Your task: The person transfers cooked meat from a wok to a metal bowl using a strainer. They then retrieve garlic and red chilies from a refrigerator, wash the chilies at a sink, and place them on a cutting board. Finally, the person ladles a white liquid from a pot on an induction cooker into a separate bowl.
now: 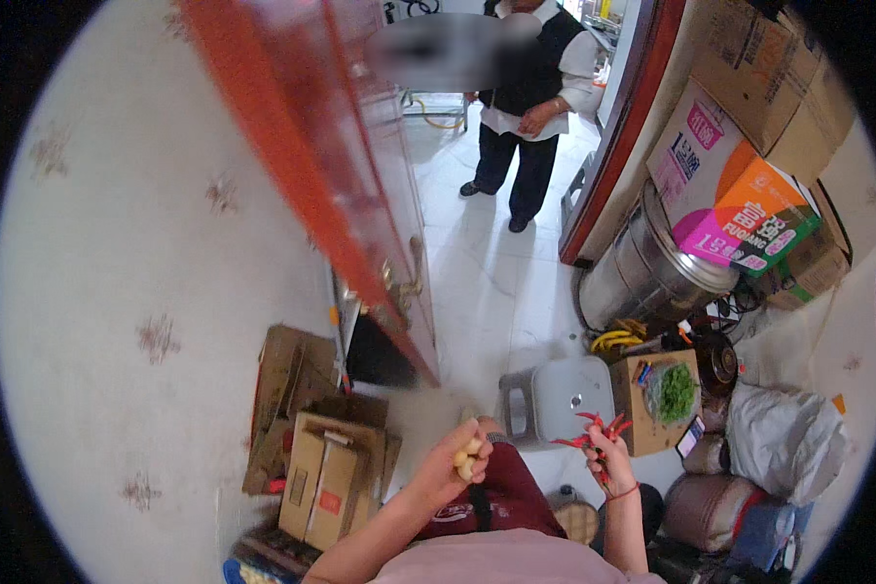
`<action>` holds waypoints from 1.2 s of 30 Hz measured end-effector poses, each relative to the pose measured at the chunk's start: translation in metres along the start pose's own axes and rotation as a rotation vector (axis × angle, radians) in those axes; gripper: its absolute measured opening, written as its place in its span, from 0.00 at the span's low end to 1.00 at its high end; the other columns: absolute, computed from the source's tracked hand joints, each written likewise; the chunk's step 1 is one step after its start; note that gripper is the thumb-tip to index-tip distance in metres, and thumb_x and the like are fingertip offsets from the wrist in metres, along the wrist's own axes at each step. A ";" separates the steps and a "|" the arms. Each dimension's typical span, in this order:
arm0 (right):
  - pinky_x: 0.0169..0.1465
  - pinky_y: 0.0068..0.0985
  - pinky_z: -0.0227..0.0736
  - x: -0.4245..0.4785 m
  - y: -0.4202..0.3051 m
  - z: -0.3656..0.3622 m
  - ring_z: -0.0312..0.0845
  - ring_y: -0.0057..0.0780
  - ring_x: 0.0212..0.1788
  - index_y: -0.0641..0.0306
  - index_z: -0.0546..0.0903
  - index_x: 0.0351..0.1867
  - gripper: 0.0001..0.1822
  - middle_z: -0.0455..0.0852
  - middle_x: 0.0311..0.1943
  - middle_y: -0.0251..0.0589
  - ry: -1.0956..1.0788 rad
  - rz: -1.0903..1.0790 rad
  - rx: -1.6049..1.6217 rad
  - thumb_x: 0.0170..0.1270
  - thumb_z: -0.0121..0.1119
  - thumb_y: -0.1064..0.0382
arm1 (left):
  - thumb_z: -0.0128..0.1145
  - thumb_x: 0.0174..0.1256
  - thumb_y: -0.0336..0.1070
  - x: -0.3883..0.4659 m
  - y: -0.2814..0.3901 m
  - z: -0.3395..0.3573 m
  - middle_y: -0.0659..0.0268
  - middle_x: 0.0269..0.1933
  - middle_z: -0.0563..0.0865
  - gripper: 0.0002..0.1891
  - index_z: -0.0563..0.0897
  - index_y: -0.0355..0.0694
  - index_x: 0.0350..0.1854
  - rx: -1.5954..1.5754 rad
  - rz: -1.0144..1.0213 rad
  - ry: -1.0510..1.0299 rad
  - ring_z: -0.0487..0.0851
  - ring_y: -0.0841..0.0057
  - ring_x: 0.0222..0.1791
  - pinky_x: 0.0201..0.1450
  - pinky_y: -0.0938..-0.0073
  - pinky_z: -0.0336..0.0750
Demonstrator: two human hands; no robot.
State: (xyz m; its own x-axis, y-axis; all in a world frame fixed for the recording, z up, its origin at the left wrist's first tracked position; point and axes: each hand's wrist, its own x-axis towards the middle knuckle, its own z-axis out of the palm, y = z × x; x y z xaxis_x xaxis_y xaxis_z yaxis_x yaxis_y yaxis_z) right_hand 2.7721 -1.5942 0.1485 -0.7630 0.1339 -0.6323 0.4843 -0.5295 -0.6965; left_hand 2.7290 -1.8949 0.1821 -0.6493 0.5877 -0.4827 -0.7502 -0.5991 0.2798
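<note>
My left hand point(452, 463) is closed around several small pale yellow pieces point(469, 458), which look like peeled garlic or ginger. In my right hand point(609, 460) is a bunch of red chili peppers point(600, 431), with tips sticking out above and below the fist. Just beyond that hand stands a grey plastic stool point(571, 387). To its right, a bowl of green leafy herbs point(675, 393) sits on a cardboard box point(631, 365), with a phone point(690, 436) at the box's near corner. Both hands are held above the floor, in front of my body.
A red-framed door point(299, 175) stands open at left centre. Another person point(529, 109) stands on the tiles beyond the doorway. Cardboard boxes point(328, 482) lie at lower left. At right are a metal drum point(628, 263), bananas point(617, 339), stacked cartons point(748, 212) and a white sack point(785, 442).
</note>
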 end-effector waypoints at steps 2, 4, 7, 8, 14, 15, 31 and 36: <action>0.16 0.10 0.56 0.050 -0.030 -0.011 0.67 0.12 0.21 0.62 0.76 0.46 0.11 0.74 0.28 0.28 0.021 -0.017 0.024 0.67 0.60 0.60 | 0.50 0.74 0.49 0.051 0.026 0.012 0.68 0.30 0.74 0.13 0.73 0.45 0.38 0.078 -0.043 0.071 0.71 0.80 0.24 0.26 0.78 0.66; 0.16 0.09 0.56 0.109 -0.065 -0.018 0.67 0.12 0.21 0.62 0.76 0.46 0.12 0.75 0.28 0.28 -0.015 -0.042 0.076 0.67 0.61 0.60 | 0.50 0.74 0.49 0.107 0.058 0.022 0.67 0.30 0.74 0.13 0.73 0.45 0.37 0.134 -0.026 0.093 0.71 0.79 0.24 0.27 0.78 0.66; 0.16 0.11 0.56 0.217 -0.127 -0.013 0.67 0.12 0.20 0.60 0.77 0.45 0.12 0.74 0.25 0.27 0.014 -0.017 0.028 0.66 0.62 0.59 | 0.49 0.74 0.48 0.197 0.113 0.037 0.67 0.30 0.74 0.14 0.71 0.43 0.34 0.219 0.086 0.137 0.71 0.78 0.23 0.27 0.77 0.66; 0.16 0.11 0.55 0.262 -0.149 -0.002 0.67 0.12 0.20 0.59 0.77 0.45 0.12 0.75 0.24 0.26 -0.013 -0.033 -0.019 0.66 0.63 0.58 | 0.49 0.74 0.48 0.229 0.140 0.040 0.67 0.30 0.75 0.14 0.71 0.43 0.34 0.236 0.141 0.187 0.71 0.78 0.23 0.27 0.76 0.66; 0.36 0.17 0.67 0.515 -0.285 0.135 0.74 0.19 0.37 0.62 0.74 0.61 0.21 0.83 0.45 0.36 -0.448 0.134 -0.275 0.69 0.56 0.57 | 0.48 0.75 0.44 0.384 0.296 0.066 0.65 0.34 0.80 0.13 0.78 0.39 0.41 0.149 0.340 0.467 0.77 0.78 0.28 0.31 0.73 0.75; 0.35 0.16 0.65 0.534 -0.297 0.160 0.71 0.16 0.34 0.62 0.73 0.63 0.24 0.83 0.45 0.35 -0.494 0.115 -0.302 0.69 0.56 0.55 | 0.50 0.75 0.43 0.396 0.300 0.067 0.67 0.34 0.80 0.13 0.79 0.38 0.43 0.104 0.304 0.483 0.76 0.80 0.28 0.31 0.75 0.74; 0.27 0.13 0.60 0.776 -0.525 0.327 0.70 0.15 0.29 0.64 0.77 0.53 0.16 0.82 0.34 0.33 -0.492 0.114 -0.040 0.68 0.59 0.59 | 0.50 0.74 0.47 0.705 0.490 0.101 0.73 0.20 0.74 0.15 0.78 0.40 0.36 0.132 0.132 0.367 0.71 0.83 0.17 0.19 0.79 0.68; 0.33 0.13 0.66 0.860 -0.612 0.341 0.78 0.19 0.41 0.64 0.76 0.56 0.16 0.83 0.34 0.33 -0.302 0.032 -0.215 0.69 0.54 0.63 | 0.50 0.74 0.47 0.808 0.627 0.122 0.72 0.18 0.73 0.16 0.79 0.39 0.33 0.155 0.063 0.252 0.68 0.83 0.14 0.18 0.81 0.65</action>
State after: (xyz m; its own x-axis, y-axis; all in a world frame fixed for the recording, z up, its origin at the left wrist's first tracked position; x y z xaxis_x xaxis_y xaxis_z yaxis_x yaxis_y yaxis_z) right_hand 1.6734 -1.4406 0.1463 -0.8225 -0.1498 -0.5486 0.5641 -0.3370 -0.7538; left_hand 1.7187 -1.7294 0.0691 -0.6586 0.3869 -0.6454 -0.7319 -0.5285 0.4301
